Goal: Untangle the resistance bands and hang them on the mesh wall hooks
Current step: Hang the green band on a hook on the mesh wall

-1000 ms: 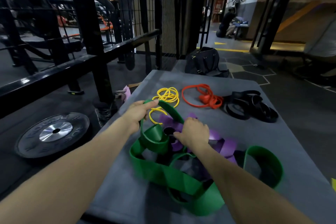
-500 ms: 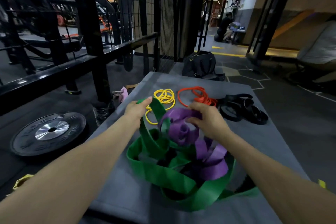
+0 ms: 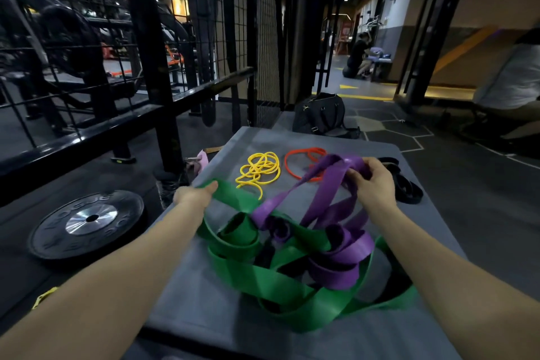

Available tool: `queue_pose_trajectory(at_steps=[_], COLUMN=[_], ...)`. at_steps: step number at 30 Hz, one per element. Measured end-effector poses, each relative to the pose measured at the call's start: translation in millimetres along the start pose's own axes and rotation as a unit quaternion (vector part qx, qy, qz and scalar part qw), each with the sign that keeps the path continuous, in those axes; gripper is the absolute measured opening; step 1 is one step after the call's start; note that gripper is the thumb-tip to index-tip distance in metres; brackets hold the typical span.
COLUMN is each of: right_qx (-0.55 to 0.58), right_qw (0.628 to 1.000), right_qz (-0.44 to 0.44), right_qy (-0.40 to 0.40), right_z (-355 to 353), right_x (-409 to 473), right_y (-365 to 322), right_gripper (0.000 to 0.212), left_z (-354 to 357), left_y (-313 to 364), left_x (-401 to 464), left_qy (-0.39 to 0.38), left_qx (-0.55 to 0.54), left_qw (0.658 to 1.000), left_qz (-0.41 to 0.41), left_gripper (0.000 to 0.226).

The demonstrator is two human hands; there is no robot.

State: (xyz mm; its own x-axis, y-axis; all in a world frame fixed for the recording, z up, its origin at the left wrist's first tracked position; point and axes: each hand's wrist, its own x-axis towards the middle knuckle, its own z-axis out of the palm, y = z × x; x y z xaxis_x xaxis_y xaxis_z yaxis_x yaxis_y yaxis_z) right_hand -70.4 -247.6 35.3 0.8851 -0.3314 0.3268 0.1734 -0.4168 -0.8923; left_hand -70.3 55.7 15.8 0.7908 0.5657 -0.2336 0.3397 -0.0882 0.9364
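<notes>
A wide green band (image 3: 263, 280) and a purple band (image 3: 336, 202) lie tangled together on the grey platform (image 3: 187, 295) in front of me. My left hand (image 3: 195, 196) grips one end of the green band at the platform's left edge. My right hand (image 3: 371, 181) pinches the purple band and holds it lifted above the heap, so two purple strands stretch down into the knot. Further back lie a thin yellow band (image 3: 260, 169), an orange band (image 3: 301, 161) and black bands (image 3: 406, 187). The mesh wall (image 3: 254, 23) rises behind the platform.
A black weight plate (image 3: 87, 222) lies on the floor to the left, beside a black rack post (image 3: 157, 73). A dark bag (image 3: 321, 114) sits behind the platform. A person crouches far back in the corridor (image 3: 358, 55).
My right hand has taken hold of the purple band and raised it up and to the right, away from the green one. My left hand has drawn the green band out to the left.
</notes>
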Motion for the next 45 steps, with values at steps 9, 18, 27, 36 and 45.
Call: queue_pose_trajectory(at_steps=[9, 18, 27, 36, 45], right_qx=[-0.329, -0.341, -0.521, -0.533, -0.354], right_qw=[0.941, 0.868, 0.744, 0.782, 0.917], right_qz=[0.041, -0.212, -0.27, -0.173, -0.149], right_qy=[-0.069, -0.293, -0.319, -0.274, -0.111], right_z=[5.5, 63.0, 87.2, 45.7, 13.9], right_x=[7.7, -16.2, -45.5, -32.1, -19.2], right_y=[25.0, -7.3, 3.8, 7.7, 10.0], right_gripper=[0.022, 0.038, 0.044, 0.027, 0.02], left_z=[-17.2, -3.6, -10.6, -11.4, -20.3], left_y=[-1.4, -3.7, -4.4, 1.6, -15.4], left_x=[7.0, 7.0, 6.6, -1.6, 4.0], left_qy=[-0.006, -0.066, -0.028, 0.006, 0.01], left_qx=[0.075, 0.09, 0.082, 0.076, 0.254], left_qw=[0.993, 0.986, 0.988, 0.989, 0.965], left_qz=[0.092, 0.126, 0.128, 0.129, 0.068], left_gripper=[0.041, 0.039, 0.04, 0.048, 0.065])
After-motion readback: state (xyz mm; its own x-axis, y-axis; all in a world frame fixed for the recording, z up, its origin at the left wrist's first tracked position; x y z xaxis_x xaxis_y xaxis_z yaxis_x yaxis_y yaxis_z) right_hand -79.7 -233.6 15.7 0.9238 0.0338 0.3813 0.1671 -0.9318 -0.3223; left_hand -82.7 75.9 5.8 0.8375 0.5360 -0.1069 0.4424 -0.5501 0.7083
